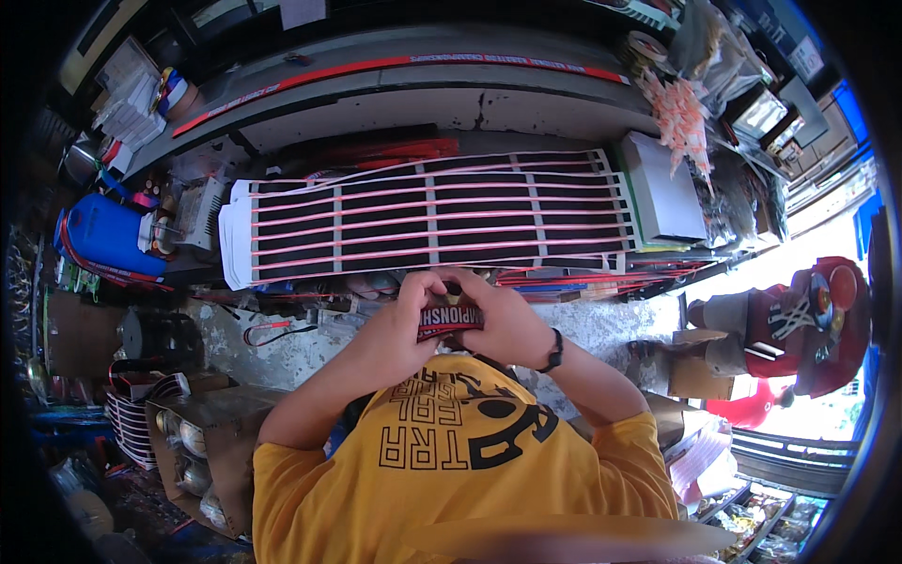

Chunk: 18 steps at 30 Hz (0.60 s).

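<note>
Close to my chest, both hands hold a red and black printed ribbon (451, 318) with pale lettering. My left hand (406, 324) is closed on its left end, the fingers curled over the top. My right hand (510, 327), with a black band on the wrist, grips the other end. The fingertips almost meet above the ribbon, and parts of it are hidden behind them. Just beyond my hands lies a dark sheet (385, 219) crossed by long pink-and-white strips and grey bands.
A long red printed strip (404, 68) lies along the shelf behind. A white box (663, 193) stands right of the sheet, a blue container (105, 235) to the left. An open carton (202, 451) sits at lower left. A red strap (272, 327) lies on the floor.
</note>
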Motion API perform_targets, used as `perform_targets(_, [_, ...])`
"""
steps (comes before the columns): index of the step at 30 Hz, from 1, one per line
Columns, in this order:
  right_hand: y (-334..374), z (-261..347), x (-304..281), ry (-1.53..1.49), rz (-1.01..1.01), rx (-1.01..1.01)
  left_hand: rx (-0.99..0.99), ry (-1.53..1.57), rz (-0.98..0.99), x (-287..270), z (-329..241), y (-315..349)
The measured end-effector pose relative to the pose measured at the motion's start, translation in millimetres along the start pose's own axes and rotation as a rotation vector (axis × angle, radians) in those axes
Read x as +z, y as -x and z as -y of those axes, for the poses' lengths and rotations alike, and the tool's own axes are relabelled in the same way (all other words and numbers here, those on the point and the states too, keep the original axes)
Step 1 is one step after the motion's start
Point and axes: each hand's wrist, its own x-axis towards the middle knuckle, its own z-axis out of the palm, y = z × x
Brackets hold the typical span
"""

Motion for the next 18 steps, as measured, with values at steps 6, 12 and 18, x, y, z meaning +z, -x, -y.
perform_targets(6, [-17, 36, -9, 0.030, -0.008, -0.172, 0.018, 0.570, 0.001, -10, 32, 22])
perform_targets(12, [-31, 79, -49, 0.122, -0.049, -0.221, -0.082, 0.358, 0.020, -25, 44, 50])
perform_targets(18, [-26, 81, -103, -0.032, -0.458, -0.266, -0.172, 0.095, -0.280, -66, 73, 76])
